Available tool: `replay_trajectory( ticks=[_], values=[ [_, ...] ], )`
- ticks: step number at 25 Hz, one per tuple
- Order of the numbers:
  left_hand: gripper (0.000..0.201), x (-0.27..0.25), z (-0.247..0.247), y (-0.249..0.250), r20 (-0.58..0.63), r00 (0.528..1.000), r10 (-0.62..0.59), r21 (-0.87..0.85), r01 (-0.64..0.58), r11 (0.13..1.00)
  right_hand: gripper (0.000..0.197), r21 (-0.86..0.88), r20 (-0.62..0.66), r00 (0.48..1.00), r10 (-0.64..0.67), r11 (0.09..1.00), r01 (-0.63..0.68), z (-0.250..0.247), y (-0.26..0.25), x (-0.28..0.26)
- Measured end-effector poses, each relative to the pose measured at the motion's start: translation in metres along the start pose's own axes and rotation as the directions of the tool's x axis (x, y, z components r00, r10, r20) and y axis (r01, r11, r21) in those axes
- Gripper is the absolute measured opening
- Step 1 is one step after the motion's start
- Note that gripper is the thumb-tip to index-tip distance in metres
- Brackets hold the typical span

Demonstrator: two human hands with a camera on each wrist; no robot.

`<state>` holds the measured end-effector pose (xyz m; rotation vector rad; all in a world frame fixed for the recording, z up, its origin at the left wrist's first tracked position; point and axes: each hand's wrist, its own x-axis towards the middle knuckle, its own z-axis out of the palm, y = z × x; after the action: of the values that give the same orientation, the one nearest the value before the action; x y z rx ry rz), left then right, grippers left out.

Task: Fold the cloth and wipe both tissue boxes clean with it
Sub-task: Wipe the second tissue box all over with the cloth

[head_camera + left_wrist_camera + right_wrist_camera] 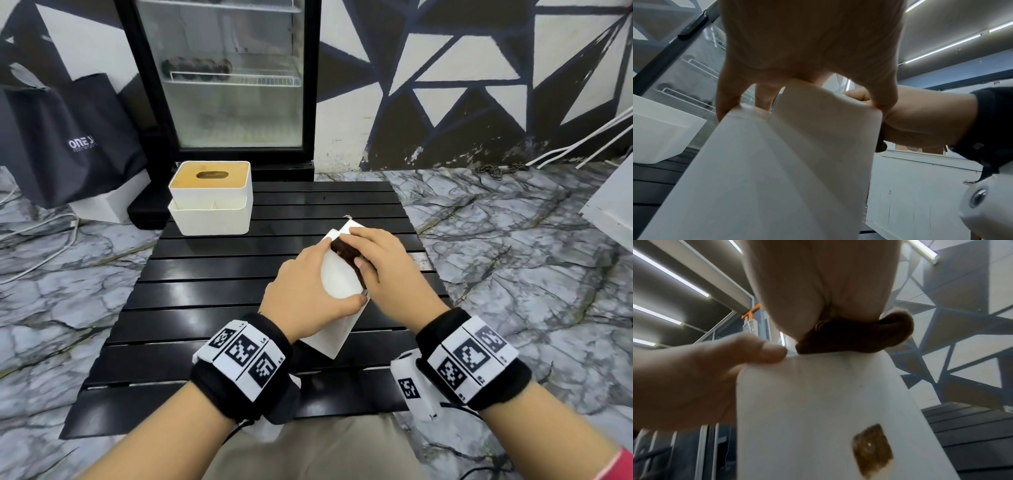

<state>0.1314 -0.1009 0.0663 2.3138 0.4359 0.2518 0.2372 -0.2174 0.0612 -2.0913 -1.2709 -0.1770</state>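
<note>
Right, head view: we have the white tissue box (337, 274) tipped on the black slatted table (212, 294), nearer us than the second tissue box (210, 197), which sits at the table's far left corner. Our left hand (310, 301) grasps the tipped box, thumb along its near edge. Our right hand (383, 274) presses the folded brown cloth (346, 250) onto the box's upper face, fingers curled over it.

Left wrist view: fingers (727, 97) and thumb clamp opposite sides of the box; keep that clamp firm so the wiping doesn't skid it.

Right wrist view: cloth (859, 335) bunched under the palm at the box's top edge. A brown patch (872, 451) sits lower on the side face; stain or label, we can't tell. Best to flatten the cloth, then stroke full length, edge to edge, rotating the box per face.
</note>
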Motion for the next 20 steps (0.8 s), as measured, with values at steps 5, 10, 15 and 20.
replay_trajectory(
  ticks=[5, 10, 15, 20],
  values=[
    [0.093, 0.001, -0.002, 0.000, 0.029, 1.000, -0.007, 0.022, 0.006, 1.000, 0.039, -0.015, 0.029, 0.999, 0.019, 1.000, -0.019, 0.001, 0.013, 0.012],
    [0.107, 0.006, -0.018, -0.011, 0.178, 0.984, -0.002, 0.060, -0.009, 0.998, 0.038, -0.040, 0.028, 0.988, 0.153, 0.988, -0.152, -0.010, 0.024, 0.018],
    [0.109, 0.014, -0.042, -0.016, 0.354, 0.930, 0.094, 0.264, -0.196, 0.944, 0.036, 0.066, 0.081, 0.943, 0.322, 0.943, -0.327, -0.035, 0.033, 0.016],
    [0.112, 0.016, -0.073, -0.042, 0.337, 0.939, 0.062, 0.116, -0.107, 0.988, 0.035, 0.072, 0.222, 0.928, 0.299, 0.944, -0.322, -0.058, 0.029, -0.001]
  ],
)
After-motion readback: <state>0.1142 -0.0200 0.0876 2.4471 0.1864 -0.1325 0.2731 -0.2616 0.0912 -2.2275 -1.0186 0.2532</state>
